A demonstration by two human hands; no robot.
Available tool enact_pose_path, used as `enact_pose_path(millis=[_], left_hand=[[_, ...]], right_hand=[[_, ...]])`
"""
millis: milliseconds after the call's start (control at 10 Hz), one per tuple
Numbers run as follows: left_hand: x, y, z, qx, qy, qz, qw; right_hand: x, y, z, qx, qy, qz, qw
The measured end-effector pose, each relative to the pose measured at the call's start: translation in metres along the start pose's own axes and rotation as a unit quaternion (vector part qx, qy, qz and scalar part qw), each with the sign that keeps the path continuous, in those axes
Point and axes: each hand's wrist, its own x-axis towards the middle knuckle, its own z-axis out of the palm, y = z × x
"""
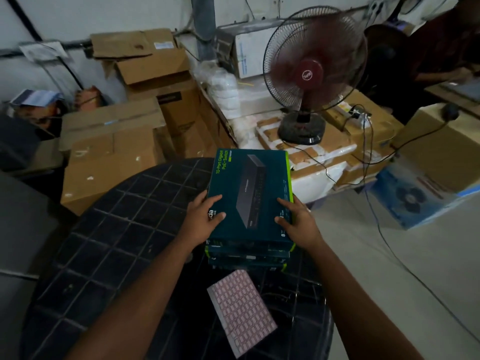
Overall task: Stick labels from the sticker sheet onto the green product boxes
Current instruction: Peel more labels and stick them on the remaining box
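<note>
Both hands, left (205,219) and right (296,220), gripped the top box (250,193); near the table's (109,229) right edge, the stack (249,257) beneath could topple.

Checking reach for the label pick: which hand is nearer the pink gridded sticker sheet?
Right, narrowly. The right hand grips the top green box beyond the pink gridded sticker sheet; the left hand sits farther left.

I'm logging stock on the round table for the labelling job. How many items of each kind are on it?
Green product boxes: 3, stacked; the top box is held at its sides by the left hand and right hand; two more box edges show beneath.
Sticker sheet: 1, flat on the dark table.
Total: 4
</note>
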Motion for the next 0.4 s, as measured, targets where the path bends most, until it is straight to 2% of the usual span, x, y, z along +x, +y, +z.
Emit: enact_pose_path(millis=[100,300,400], left_hand=[[-0.013,0.0,-0.003,0.04,0.033,0.007,0.999],[-0.09,-0.014,-0.011,0.039,0.034,0.057,0.997],[-0.139,-0.041,-0.023,0.058,0.013,0.063,0.996]], right_hand=[[-0.002,-0.006,0.009,-0.053,0.037,-0.017,0.998],[-0.055,-0.037,0.051,-0.143,0.136,-0.003,0.98],[-0.093,-0.06,0.085,-0.187,0.138,-0.027,0.972]])
